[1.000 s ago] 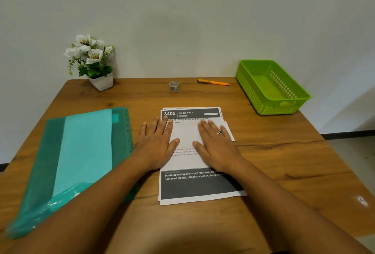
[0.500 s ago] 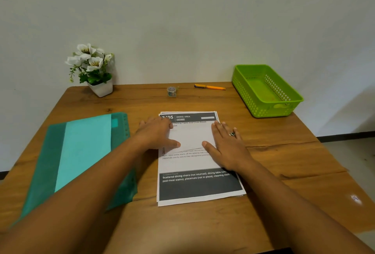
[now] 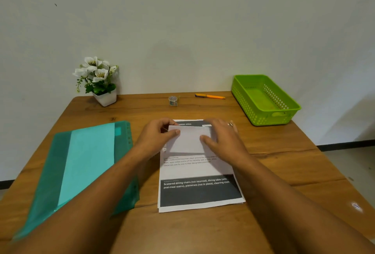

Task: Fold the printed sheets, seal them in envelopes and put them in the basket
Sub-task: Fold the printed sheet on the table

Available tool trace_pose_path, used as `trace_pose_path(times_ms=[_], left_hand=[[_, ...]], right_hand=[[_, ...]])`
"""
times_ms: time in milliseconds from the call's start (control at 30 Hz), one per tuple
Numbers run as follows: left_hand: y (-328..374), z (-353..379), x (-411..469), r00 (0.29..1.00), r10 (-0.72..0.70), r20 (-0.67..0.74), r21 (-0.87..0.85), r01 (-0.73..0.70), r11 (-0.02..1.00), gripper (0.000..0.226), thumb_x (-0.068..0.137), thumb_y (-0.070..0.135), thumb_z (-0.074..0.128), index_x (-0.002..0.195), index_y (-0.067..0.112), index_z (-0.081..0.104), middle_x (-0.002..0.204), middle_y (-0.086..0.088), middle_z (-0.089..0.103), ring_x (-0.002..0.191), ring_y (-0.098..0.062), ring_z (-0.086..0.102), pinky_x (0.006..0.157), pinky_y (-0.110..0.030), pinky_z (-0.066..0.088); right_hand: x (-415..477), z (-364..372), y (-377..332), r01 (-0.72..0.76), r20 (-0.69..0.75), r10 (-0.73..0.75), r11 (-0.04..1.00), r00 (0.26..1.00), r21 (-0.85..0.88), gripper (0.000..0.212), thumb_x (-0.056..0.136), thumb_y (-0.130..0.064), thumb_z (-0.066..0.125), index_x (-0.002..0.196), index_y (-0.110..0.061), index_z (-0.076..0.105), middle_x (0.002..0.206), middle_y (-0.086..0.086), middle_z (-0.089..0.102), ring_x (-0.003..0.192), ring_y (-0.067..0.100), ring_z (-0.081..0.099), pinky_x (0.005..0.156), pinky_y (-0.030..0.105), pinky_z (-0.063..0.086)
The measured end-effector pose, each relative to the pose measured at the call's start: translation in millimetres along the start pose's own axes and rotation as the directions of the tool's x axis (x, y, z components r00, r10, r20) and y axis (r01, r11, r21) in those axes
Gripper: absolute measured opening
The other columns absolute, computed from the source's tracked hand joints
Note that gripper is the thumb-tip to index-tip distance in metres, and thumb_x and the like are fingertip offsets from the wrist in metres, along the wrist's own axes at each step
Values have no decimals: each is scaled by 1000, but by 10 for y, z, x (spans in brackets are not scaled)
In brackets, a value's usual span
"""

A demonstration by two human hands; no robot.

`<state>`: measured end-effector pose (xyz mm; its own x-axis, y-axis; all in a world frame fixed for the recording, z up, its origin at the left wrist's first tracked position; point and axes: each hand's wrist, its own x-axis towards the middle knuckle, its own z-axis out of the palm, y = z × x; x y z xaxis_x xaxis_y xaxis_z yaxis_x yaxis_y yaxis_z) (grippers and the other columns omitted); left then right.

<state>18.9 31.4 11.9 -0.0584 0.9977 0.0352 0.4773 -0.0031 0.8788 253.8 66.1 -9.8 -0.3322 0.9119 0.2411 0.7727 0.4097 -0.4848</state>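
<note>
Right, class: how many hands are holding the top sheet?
2. The left hand pinches the sheet's folded-over far edge on its left, the right hand on its right. None look hidden.

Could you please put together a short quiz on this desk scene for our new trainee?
1. True or false: the green basket already holds an envelope.
2. What lies on the table between the tape roll and the basket? A) orange pen B) scissors C) stapler
3. Fill in: the left hand and right hand fold over the far edge of the top ____.
Key: 1 false; 2 A; 3 sheet.
</note>
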Motion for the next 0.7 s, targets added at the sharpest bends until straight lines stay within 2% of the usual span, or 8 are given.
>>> trace_pose_path(times_ms=[67,133,167,233,333,400,500,700], left_hand=[[148,-73,-31,994,104,-12,11,-104,994,5,93,24,74,95,29,74,93,5,74,86,-8,68,71,-30,59],[314,-146,-55,976,216,-19,-2,-216,976,5,93,24,74,97,26,76,92,6,75,84,-8,69,71,-34,58],[386,-185,-60,963,268,-30,-21,-269,963,7,93,24,74,99,24,77,93,6,76,86,-10,70,72,-37,58],[502,-266,-70,941,332,-71,-62,-336,940,9,94,22,74,102,21,77,96,4,76,90,-15,71,74,-43,59],[624,-365,-76,926,355,-126,-97,-367,925,10,95,25,73,102,20,78,99,5,77,95,-15,71,76,-38,59],[689,-407,-82,914,368,-173,-89,-387,918,12,95,28,72,101,20,80,97,6,77,93,-13,71,75,-30,56],[780,-473,-82,897,392,-204,-78,-414,907,16,96,30,70,99,18,81,94,7,78,91,-9,71,76,-24,54],[877,-616,-80,894,387,-226,-145,-423,894,17,98,30,68,95,19,81,94,5,77,89,-7,66,73,-20,47]], right_hand=[[86,-112,-237,75,-101,-58,983,993,167,32,98,-34,68,129,-24,66,126,-8,68,123,13,59,117,47,35],[159,-207,-453,130,-138,-87,932,987,337,16,97,-26,70,112,-21,74,109,-10,74,104,5,66,94,34,53],[186,-243,-539,155,-147,-103,904,984,398,11,97,-23,71,106,-19,76,102,-10,75,97,3,67,86,28,54],[235,-292,-672,202,-181,-131,865,975,460,9,98,-22,70,101,-17,77,95,-9,76,91,4,69,78,24,54],[265,-348,-814,255,-242,-146,816,959,518,11,100,-22,68,101,-16,77,93,-9,75,89,7,69,76,22,53],[281,-373,-882,278,-282,-139,788,949,549,11,100,-21,68,100,-14,76,92,-8,75,89,9,69,76,25,54],[301,-404,-943,294,-299,-140,767,944,570,12,101,-22,67,100,-14,76,91,-6,75,88,14,69,76,34,57],[289,-400,-753,226,-213,-119,768,970,600,13,100,-23,67,95,-15,75,91,-4,75,86,18,70,74,38,55]])
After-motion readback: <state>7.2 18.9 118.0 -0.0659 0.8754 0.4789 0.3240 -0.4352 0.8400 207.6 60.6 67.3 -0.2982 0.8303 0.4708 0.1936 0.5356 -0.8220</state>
